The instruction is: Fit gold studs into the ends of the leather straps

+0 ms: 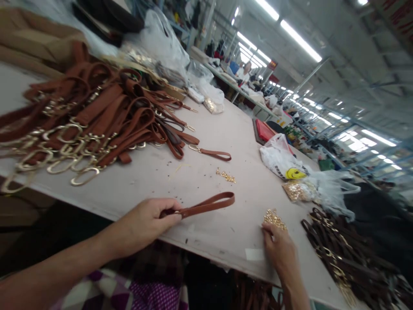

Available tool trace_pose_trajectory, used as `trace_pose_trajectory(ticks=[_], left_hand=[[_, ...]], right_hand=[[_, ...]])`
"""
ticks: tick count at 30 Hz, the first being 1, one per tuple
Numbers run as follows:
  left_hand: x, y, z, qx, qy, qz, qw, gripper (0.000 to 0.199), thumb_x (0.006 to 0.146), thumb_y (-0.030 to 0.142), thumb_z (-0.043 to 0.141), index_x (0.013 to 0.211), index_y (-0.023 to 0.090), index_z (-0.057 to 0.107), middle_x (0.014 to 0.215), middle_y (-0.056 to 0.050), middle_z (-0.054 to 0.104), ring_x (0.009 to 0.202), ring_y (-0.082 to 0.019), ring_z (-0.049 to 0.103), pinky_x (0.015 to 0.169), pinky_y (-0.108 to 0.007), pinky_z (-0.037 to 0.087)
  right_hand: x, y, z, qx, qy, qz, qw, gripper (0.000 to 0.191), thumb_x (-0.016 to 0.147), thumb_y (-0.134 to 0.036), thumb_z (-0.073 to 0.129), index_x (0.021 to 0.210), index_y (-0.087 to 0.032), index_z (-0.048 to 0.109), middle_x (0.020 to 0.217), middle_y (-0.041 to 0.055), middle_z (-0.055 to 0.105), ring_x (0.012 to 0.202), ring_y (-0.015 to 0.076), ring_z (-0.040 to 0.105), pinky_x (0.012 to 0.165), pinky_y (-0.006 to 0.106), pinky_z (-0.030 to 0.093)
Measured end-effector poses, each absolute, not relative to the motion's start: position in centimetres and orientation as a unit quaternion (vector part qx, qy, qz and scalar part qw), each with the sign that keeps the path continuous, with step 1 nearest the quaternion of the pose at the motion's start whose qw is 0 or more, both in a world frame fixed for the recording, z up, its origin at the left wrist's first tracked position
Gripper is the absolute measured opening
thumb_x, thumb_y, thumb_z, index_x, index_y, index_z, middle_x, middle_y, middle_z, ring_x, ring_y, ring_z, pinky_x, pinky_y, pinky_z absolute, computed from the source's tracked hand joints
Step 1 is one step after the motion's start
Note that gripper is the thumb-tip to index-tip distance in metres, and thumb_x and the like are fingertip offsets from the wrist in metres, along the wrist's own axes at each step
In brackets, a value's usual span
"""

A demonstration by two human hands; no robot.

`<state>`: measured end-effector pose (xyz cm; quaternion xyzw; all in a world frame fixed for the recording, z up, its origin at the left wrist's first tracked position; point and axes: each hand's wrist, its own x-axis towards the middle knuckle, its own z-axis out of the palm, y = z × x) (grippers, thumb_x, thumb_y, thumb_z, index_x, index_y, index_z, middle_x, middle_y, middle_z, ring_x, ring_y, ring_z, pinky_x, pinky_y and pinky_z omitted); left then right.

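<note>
My left hand (155, 221) is closed round one end of a brown leather strap loop (211, 206) near the table's front edge. The loop sticks out to the right, above the tabletop. At the right, the fingertips of my right hand (279, 245) are pressed together at the near edge of a pile of small gold metal pieces (274, 218); what they hold, if anything, is too small to name. A smaller group of gold pieces (227, 176) lies mid-table. Beyond it rests another brown strap with a gold clasp (215, 154).
Brown straps with gold clasps (112, 116) are heaped at the left. Dark brown straps (351, 254) lie at the right. Plastic bags (280, 159) stand along the far side of the table (238, 129). A person (244, 73) is in the background.
</note>
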<state>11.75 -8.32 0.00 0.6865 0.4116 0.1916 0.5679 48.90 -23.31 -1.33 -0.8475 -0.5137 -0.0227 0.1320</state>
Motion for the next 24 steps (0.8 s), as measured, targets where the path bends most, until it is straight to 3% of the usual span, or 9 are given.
trace_pose_trajectory(ticks=[3, 7, 11, 15, 20, 24], left_hand=[[11.7, -8.8, -0.1, 0.650, 0.397, 0.161, 0.628, 0.027, 0.087, 0.041, 0.053, 0.093, 0.020, 0.068, 0.060, 0.006, 0.048, 0.055, -0.012, 0.044, 0.049, -0.021, 0.028], [12.2, -9.3, -0.8, 0.615, 0.381, 0.207, 0.658, 0.026, 0.086, 0.040, 0.053, 0.091, 0.017, 0.064, 0.064, 0.006, 0.044, 0.057, -0.011, 0.039, 0.049, -0.021, 0.025], [12.8, -9.9, -0.5, 0.621, 0.380, 0.227, 0.647, 0.023, 0.086, 0.037, 0.052, 0.088, 0.017, 0.063, 0.065, 0.005, 0.043, 0.059, -0.012, 0.039, 0.051, -0.022, 0.026], [13.1, -10.5, 0.3, 0.671, 0.402, 0.243, 0.573, 0.021, 0.089, 0.033, 0.049, 0.086, 0.018, 0.064, 0.065, 0.005, 0.047, 0.059, -0.013, 0.043, 0.052, -0.023, 0.029], [13.1, -11.1, 0.3, 0.724, 0.382, 0.276, 0.503, 0.019, 0.092, 0.024, 0.045, 0.091, 0.020, 0.063, 0.070, 0.004, 0.058, 0.064, -0.014, 0.052, 0.058, -0.024, 0.034], [12.9, -11.3, -0.1, 0.739, 0.362, 0.302, 0.482, 0.019, 0.089, 0.016, 0.046, 0.095, 0.020, 0.064, 0.078, 0.002, 0.064, 0.073, -0.014, 0.058, 0.066, -0.024, 0.038]], right_hand=[[50.0, -23.1, -1.1, -0.865, -0.483, 0.028, 0.131, 0.030, 0.080, -0.038, 0.050, 0.099, -0.024, 0.068, 0.095, 0.0071, 0.074, 0.087, 0.0257, 0.067, 0.082, 0.040, 0.049], [49.3, -23.0, -0.7, -0.866, -0.468, 0.039, 0.169, 0.026, 0.076, -0.039, 0.056, 0.093, -0.023, 0.067, 0.090, 0.0056, 0.073, 0.082, 0.0252, 0.067, 0.080, 0.040, 0.050], [42.9, -22.6, -1.0, -0.797, -0.493, 0.071, 0.343, 0.024, 0.081, -0.043, 0.063, 0.093, -0.023, 0.065, 0.091, 0.0037, 0.070, 0.087, 0.0212, 0.066, 0.081, 0.035, 0.051], [33.8, -20.9, -1.3, -0.676, -0.561, 0.072, 0.473, 0.008, 0.086, -0.028, 0.064, 0.093, -0.023, 0.062, 0.089, 0.0010, 0.068, 0.088, 0.0154, 0.064, 0.079, 0.027, 0.051], [28.2, -18.4, -1.1, -0.579, -0.663, 0.025, 0.473, 0.015, 0.089, -0.010, 0.055, 0.092, -0.025, 0.060, 0.093, -0.0015, 0.068, 0.091, 0.0116, 0.064, 0.084, 0.024, 0.049], [27.6, -18.0, -1.3, -0.604, -0.644, 0.029, 0.470, 0.013, 0.089, -0.012, 0.056, 0.093, -0.024, 0.061, 0.089, -0.0013, 0.069, 0.085, 0.0122, 0.066, 0.077, 0.023, 0.051]])
